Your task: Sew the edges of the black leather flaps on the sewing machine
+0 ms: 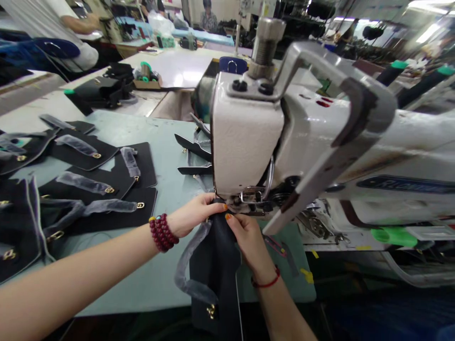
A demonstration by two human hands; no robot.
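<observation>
A black leather bag panel point(218, 265) runs from under the head of a white sewing machine point(249, 137) down over the table's front edge. Its handle point(188, 265) is wrapped in clear plastic and ends in a gold clasp. My left hand point(197, 213) pinches the panel's upper end close to the needle area, thumb on top. On the right side of the same end, my right hand point(249, 237) grips the panel between thumb and curled fingers. The two thumbs almost meet. The needle and presser foot are largely hidden behind the machine head.
Several black panels point(142, 161) with plastic-wrapped handles lie on the pale green tabletop point(167, 284) at left; more stand behind the machine head. Small pink-handled snips point(275, 246) lie right of my right hand. A person point(53, 28) sits at the far left.
</observation>
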